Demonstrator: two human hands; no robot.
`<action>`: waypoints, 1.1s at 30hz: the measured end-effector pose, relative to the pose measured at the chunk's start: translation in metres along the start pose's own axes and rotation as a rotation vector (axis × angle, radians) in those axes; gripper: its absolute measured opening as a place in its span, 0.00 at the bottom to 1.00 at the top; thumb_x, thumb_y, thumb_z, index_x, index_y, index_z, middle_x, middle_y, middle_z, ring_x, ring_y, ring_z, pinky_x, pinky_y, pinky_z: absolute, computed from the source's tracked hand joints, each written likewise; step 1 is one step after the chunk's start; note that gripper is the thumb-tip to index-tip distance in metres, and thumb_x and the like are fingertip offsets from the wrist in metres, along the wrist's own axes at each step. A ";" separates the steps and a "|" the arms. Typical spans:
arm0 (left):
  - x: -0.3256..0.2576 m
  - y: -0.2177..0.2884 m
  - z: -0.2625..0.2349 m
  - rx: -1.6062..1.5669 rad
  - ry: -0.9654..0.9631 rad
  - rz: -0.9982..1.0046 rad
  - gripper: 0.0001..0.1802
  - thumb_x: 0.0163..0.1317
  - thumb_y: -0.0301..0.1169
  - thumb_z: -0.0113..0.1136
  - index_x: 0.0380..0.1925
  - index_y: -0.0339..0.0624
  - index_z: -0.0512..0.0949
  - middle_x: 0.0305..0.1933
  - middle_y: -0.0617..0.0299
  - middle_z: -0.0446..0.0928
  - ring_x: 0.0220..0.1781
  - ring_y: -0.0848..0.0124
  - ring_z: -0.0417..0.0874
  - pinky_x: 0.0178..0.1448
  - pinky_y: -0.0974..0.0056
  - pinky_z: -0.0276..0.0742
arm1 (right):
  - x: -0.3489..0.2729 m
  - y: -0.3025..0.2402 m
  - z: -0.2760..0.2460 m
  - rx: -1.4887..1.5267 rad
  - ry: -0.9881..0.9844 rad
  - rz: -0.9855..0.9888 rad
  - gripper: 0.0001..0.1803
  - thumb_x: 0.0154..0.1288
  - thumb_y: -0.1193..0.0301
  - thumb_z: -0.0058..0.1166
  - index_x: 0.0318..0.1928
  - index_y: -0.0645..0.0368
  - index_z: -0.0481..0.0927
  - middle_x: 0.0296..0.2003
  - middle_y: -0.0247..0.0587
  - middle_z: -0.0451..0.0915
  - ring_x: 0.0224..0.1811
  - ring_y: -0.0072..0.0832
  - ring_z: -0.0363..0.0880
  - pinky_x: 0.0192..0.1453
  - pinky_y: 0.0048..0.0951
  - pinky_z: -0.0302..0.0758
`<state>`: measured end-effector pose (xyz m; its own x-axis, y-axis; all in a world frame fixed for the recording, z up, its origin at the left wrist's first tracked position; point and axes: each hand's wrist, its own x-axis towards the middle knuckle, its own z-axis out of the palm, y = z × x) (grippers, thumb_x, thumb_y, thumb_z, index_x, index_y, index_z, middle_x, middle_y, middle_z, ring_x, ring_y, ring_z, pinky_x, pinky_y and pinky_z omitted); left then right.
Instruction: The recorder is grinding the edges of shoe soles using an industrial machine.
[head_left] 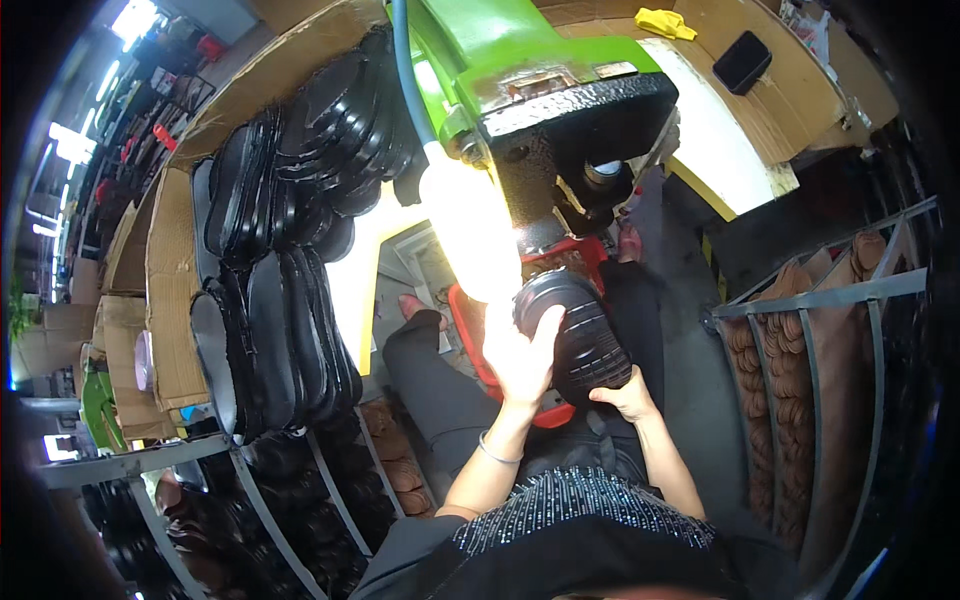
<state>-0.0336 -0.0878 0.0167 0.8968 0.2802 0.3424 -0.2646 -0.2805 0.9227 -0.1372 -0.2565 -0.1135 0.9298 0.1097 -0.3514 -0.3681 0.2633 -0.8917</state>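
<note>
Between my hands is a black shoe sole [580, 345] with a ridged surface, held in front of my body below the machine head. My left hand [522, 358] grips its left side, the thumb lying on the sole and the fingers washed out by the lamp's glare. At its lower right edge, my right hand [630, 397] closes on it with the thumb on top; the other fingers are hidden behind. Just above stands a green machine [545, 50] with a dark working head [575, 130]. A glowing lamp [465, 215] hangs close to my left hand.
Stacked black soles [290, 330] fill the bench on the left beside a cardboard wall [172, 290]. A red bin [470, 335] sits between my legs. Brown pieces fill a metal rack [830, 300] at right. A phone [743, 63] and a yellow cloth [666, 24] lie at the back right.
</note>
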 end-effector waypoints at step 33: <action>0.039 -0.041 -0.040 -0.244 -0.197 -0.033 0.12 0.48 0.24 0.69 0.33 0.34 0.79 0.33 0.57 0.79 0.34 0.67 0.80 0.39 0.67 0.76 | 0.071 -0.182 -0.038 0.218 0.340 -0.423 0.21 0.55 0.82 0.55 0.51 0.66 0.71 0.42 0.40 0.78 0.43 0.26 0.78 0.50 0.25 0.75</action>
<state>-0.0018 -0.0290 -0.0005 0.9515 0.0951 0.2925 -0.2901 -0.0392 0.9562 -0.0041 -0.3331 0.0132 0.9324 -0.3520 -0.0814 0.0763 0.4119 -0.9080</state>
